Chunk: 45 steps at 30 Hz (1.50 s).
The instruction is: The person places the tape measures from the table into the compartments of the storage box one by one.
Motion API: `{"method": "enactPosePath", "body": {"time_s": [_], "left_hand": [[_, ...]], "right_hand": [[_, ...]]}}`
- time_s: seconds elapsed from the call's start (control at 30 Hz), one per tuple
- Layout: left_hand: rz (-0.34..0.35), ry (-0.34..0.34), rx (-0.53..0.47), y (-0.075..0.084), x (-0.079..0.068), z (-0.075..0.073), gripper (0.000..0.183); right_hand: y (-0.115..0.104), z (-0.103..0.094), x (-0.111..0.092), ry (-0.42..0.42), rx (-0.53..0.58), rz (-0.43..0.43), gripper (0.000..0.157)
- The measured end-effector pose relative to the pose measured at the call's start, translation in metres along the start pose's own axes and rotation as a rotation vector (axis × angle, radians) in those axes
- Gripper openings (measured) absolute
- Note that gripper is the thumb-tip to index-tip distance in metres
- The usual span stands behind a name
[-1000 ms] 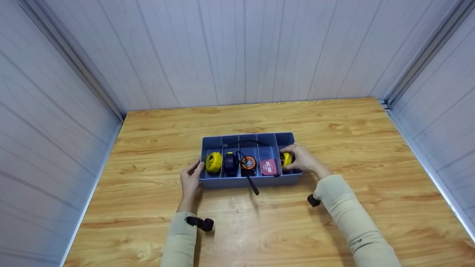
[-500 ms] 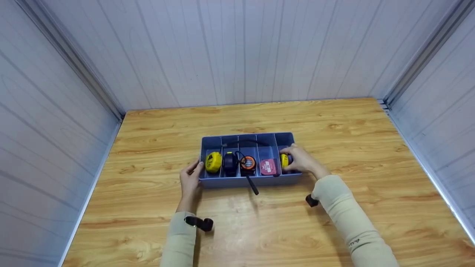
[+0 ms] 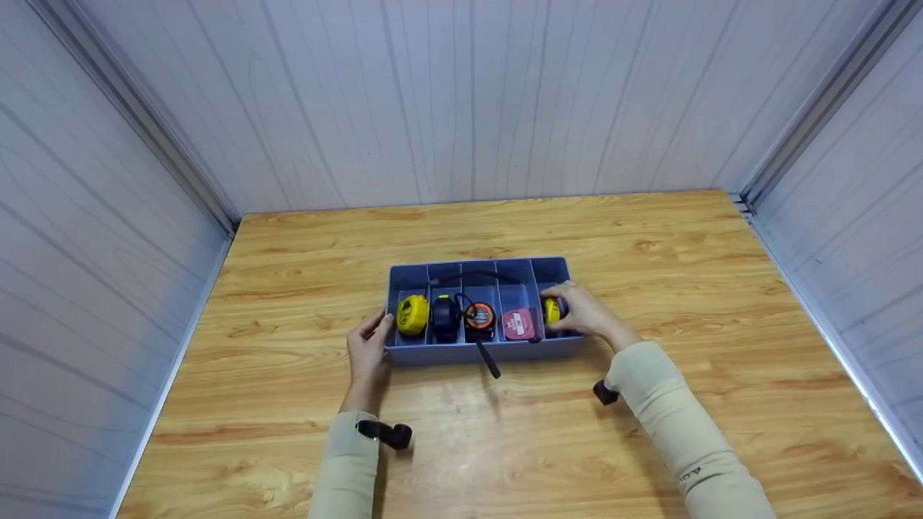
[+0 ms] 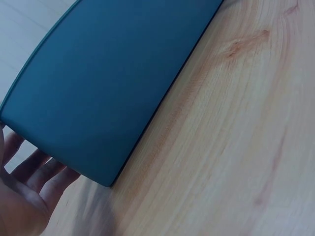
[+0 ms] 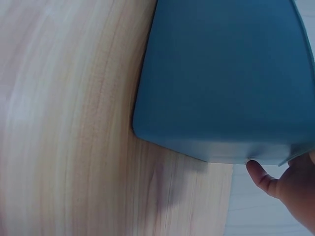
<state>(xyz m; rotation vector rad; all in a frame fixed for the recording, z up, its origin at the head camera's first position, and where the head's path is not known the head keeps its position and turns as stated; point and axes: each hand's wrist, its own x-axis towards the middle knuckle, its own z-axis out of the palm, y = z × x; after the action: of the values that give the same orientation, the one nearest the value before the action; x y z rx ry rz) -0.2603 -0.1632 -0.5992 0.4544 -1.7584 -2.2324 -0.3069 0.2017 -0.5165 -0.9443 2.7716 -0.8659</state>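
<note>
A blue divided box (image 3: 433, 355) sits on the table, its row of compartments running left to right. My left hand (image 3: 366, 349) holds its left end, thumb at the rim and fingers against the outer wall, as the left wrist view also shows. My right hand (image 3: 588, 310) reaches over the right end and grips a yellow tape measure (image 3: 551, 310) inside the rightmost compartment. In the right wrist view, one finger (image 5: 263, 179) of it touches the box's outside wall. The other compartments hold a yellow tape measure (image 3: 412, 315), a dark blue one (image 3: 445, 317), an orange-and-black one (image 3: 479, 317) and a pink one (image 3: 519, 324).
A black strap (image 3: 489, 360) hangs over the box's front wall, and another dark strap (image 3: 476, 273) lies across the back of the compartments. Wood-grain table (image 3: 461, 461) surrounds the box. Pale panel walls (image 3: 461, 101) stand at the back and both sides.
The right hand has turned the yellow tape measure slightly in the rightmost compartment. The left hand keeps its place on the box. The whole view has shifted a little.
</note>
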Motion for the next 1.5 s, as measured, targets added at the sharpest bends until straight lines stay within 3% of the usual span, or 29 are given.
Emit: {"method": "enactPosePath", "body": {"time_s": [0.2,0.43,0.57,0.77,0.9,1.07,1.3,1.4,1.5], "left_hand": [[-0.023,-0.01,-0.017,0.01,-0.004,0.002,0.039],[-0.046,-0.035,0.095,0.041,-0.021,0.009,0.038],[-0.1,-0.025,0.038,0.044,-0.023,0.01,0.037],[-0.108,-0.016,0.011,0.043,-0.022,0.01,0.037],[-0.099,-0.014,0.041,0.042,-0.023,0.008,0.035],[-0.115,-0.029,0.012,0.042,-0.024,0.008,0.036],[-0.059,-0.024,0.028,0.003,-0.001,-0.003,0.043],[-0.058,-0.05,0.01,0.003,0.001,-0.004,0.042],[-0.051,-0.075,0.082,0.019,-0.007,-0.002,0.043]], "right_hand": [[-0.002,-0.001,-0.003,0.016,0.02,-0.02,0.049],[-0.006,-0.003,-0.009,0.026,0.106,0.044,0.043],[-0.008,-0.005,-0.011,0.044,0.142,0.045,0.04],[-0.011,-0.007,-0.016,0.065,0.182,0.068,0.038],[-0.013,-0.009,-0.019,0.091,0.156,0.076,0.036],[-0.013,-0.01,-0.022,0.128,0.13,0.069,0.034],[-0.015,-0.013,-0.024,0.152,0.12,0.072,0.031],[-0.016,-0.014,-0.024,0.164,0.114,0.085,0.031],[-0.017,-0.016,-0.025,0.179,0.105,0.091,0.033]]}}
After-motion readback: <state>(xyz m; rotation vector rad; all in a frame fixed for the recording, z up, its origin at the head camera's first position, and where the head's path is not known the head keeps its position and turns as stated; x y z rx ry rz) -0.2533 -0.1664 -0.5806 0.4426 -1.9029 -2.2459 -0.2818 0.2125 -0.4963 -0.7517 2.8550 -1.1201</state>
